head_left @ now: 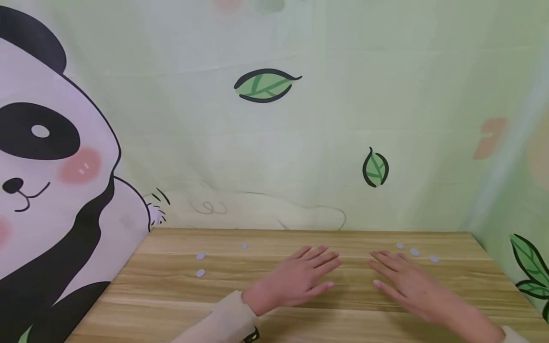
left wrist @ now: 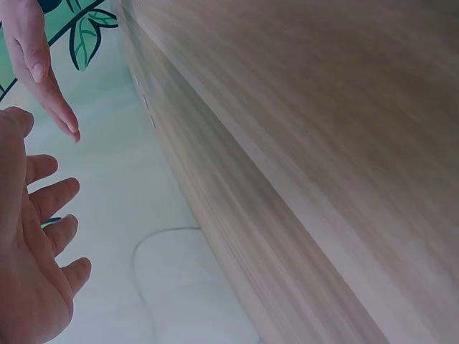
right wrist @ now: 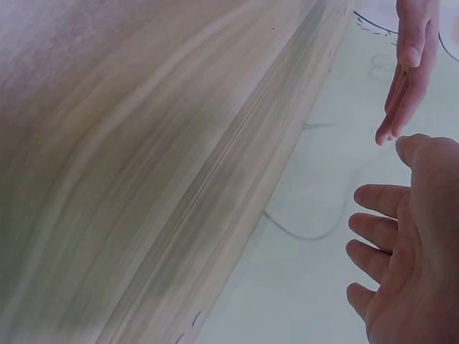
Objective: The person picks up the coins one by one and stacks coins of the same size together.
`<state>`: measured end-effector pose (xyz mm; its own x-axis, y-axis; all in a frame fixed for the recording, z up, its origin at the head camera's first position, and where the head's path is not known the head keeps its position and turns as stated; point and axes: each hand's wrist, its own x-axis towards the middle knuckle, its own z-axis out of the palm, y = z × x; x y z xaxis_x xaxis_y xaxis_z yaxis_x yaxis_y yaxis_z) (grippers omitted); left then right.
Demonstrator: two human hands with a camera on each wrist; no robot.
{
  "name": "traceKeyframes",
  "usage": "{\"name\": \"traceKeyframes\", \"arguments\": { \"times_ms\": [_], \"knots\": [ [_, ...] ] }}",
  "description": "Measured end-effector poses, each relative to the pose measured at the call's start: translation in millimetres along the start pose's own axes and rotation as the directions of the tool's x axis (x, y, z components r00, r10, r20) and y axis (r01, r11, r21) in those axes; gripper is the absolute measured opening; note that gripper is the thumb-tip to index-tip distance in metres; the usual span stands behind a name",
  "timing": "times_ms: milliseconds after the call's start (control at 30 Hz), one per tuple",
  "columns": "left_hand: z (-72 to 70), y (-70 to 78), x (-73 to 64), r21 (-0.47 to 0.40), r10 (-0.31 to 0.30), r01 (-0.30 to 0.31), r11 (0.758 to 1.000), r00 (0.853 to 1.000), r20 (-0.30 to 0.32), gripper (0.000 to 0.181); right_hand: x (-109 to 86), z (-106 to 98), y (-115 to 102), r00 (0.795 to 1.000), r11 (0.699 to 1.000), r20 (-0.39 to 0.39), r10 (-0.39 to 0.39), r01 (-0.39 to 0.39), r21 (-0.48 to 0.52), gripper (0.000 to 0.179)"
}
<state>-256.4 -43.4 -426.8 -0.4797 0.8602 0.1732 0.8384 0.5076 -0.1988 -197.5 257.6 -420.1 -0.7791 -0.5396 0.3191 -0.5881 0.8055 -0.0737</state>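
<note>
Palm down above the wooden table (head_left: 171,305), my left hand (head_left: 296,278) has its fingers stretched out and holds nothing. My right hand (head_left: 411,283) hovers opposite it with straight, slightly spread fingers and is also bare. A gap separates the two hands in the head view. Beyond the right hand lie small pale discs: one disc (head_left: 400,246) close to its fingers, another disc (head_left: 414,252), and a third disc (head_left: 434,259). To the left of the left hand are a disc (head_left: 200,256), a nearer disc (head_left: 200,273) and a farther disc (head_left: 244,246). Both wrist views show the palms apart from the tabletop.
A pale green cloth backdrop (head_left: 274,143) rises behind the table's back edge. On it are a printed panda (head_left: 38,190) at the left and leaves (head_left: 266,85). The left wrist carries a dark band (head_left: 252,335) below a cream sleeve (head_left: 223,319).
</note>
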Motion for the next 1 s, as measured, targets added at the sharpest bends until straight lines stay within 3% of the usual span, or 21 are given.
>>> {"name": "traceKeyframes", "arguments": {
  "times_ms": [467,800,1000],
  "knots": [
    [0.8,8.3,16.7,-0.036,-0.017,0.017,0.999,1.000,-0.002,0.061,-8.6,-6.3,9.4,0.999,1.000,-0.029,0.014,-0.014,-0.019,0.048],
    [-0.2,17.4,39.3,-0.042,-0.022,0.023,0.999,1.000,0.009,0.059,-8.3,-9.0,19.4,0.996,0.996,-0.003,0.091,-0.091,-0.024,0.047],
    [1.6,18.9,55.6,-0.092,-0.012,0.007,0.996,0.999,-0.051,0.056,-8.2,-9.4,29.8,0.992,0.992,-0.019,0.122,-0.122,-0.026,0.042]
  ]
}}
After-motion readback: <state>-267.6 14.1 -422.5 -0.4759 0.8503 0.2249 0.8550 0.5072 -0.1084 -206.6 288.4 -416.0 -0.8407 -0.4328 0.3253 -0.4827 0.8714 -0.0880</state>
